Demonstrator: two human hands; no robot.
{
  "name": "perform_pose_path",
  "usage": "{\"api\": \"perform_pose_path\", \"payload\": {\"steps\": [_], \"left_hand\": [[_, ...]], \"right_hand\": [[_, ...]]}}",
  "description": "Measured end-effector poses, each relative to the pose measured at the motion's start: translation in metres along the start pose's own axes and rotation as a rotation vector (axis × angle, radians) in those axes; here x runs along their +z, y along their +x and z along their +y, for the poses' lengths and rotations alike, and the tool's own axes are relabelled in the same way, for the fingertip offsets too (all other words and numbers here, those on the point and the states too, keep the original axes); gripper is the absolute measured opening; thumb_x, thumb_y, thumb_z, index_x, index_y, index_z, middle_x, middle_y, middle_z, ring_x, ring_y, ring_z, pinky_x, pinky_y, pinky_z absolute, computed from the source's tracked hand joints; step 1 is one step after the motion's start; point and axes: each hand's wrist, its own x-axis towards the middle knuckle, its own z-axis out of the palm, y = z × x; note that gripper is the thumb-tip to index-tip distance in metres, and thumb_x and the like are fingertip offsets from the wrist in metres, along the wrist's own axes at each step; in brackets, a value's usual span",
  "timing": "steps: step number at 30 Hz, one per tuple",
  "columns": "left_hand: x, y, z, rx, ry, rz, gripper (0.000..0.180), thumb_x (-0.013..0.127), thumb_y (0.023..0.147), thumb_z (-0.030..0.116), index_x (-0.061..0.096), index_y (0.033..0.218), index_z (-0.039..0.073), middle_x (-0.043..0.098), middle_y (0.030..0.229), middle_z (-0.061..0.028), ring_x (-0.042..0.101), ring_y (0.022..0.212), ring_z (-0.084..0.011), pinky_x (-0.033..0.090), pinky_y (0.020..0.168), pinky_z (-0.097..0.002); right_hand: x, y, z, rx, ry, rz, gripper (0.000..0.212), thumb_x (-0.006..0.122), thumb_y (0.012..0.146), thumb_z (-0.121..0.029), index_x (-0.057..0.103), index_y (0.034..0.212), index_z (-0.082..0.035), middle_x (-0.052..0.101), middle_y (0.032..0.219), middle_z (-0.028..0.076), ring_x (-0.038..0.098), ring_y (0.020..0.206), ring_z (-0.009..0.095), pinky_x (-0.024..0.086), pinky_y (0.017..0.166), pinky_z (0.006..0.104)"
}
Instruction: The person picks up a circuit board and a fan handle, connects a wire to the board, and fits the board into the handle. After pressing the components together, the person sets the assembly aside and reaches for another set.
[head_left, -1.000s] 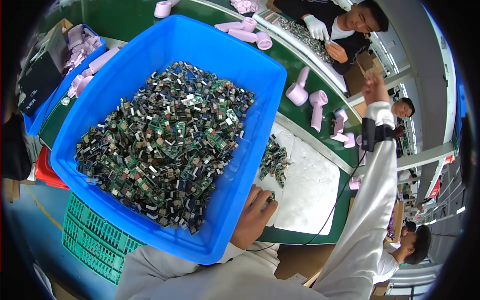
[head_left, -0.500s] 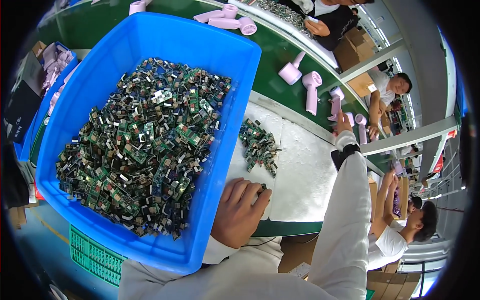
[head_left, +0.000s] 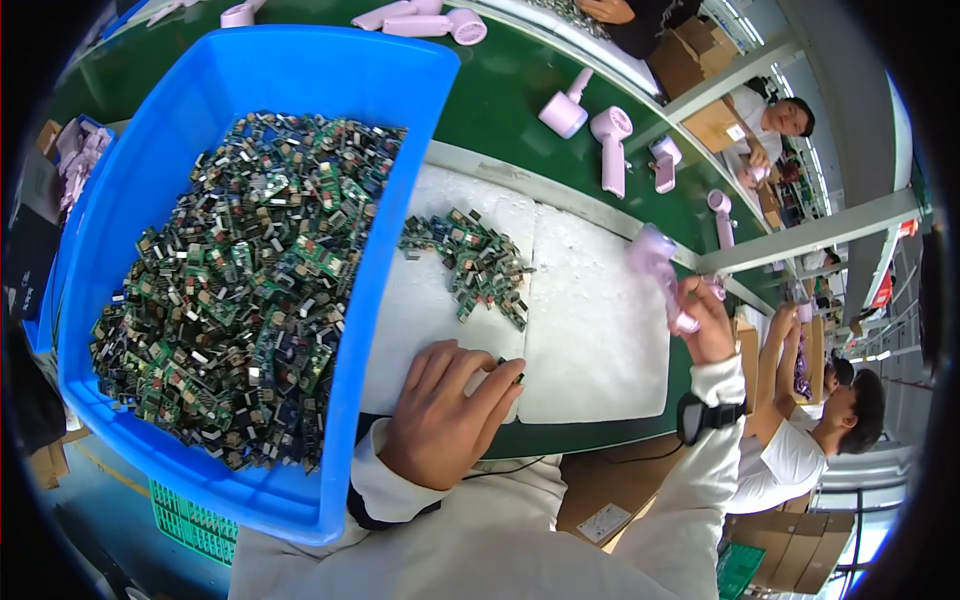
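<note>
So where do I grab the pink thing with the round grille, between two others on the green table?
Probably best by the slim handle, from the person's side: the pink thing lies with its handle toward them, its wider round head farther away.

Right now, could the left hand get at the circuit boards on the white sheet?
Probably yes: the left hand is near the circuit boards, with bare white sheet between, though it seemingly holds a small dark piece.

Bare left hand [head_left: 447, 412] and bare right hand [head_left: 708, 332], loose off-white long sleeves [head_left: 688, 492] with soft creases, black strap [head_left: 722, 413] around the right cuff with small dark device [head_left: 690, 419], black band [head_left: 378, 515] at the left cuff, pale top [head_left: 500, 565] below the near edge of the counter [head_left: 510, 100]
</note>
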Motion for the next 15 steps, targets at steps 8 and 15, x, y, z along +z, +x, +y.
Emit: {"api": "perform_pose_path", "payload": {"steps": [8, 15], "left_hand": [[0.004, 0.006, 0.0, 0.003, -0.004, -0.037, 0.02, 0.069, 0.091, 0.003, 0.072, 0.111, 0.002, 0.067, 0.096, -0.0125, 0.063, 0.091, -0.0334, 0.05, 0.093, -0.0478], [0.002, 0.004, 0.004, 0.0, 0.003, -0.068, 0.015, 0.068, 0.094, 0.005, 0.07, 0.108, 0.001, 0.068, 0.095, -0.0133, 0.063, 0.089, -0.0335, 0.05, 0.09, -0.0467]], "right_hand": [[0.102, -0.117, 0.009, -0.161, -0.521, -0.116, 0.038, 0.073, 0.086, -0.001, 0.06, 0.122, -0.006, 0.063, 0.076, 0.0, 0.064, 0.068, 0.011, 0.051, 0.064, 0.0276], [0.119, -0.099, -0.006, -0.407, -0.907, -0.145, 0.044, 0.078, 0.085, -0.009, 0.065, 0.127, -0.01, 0.063, 0.066, 0.005, 0.063, 0.055, 0.021, 0.052, 0.058, 0.0353]]}}
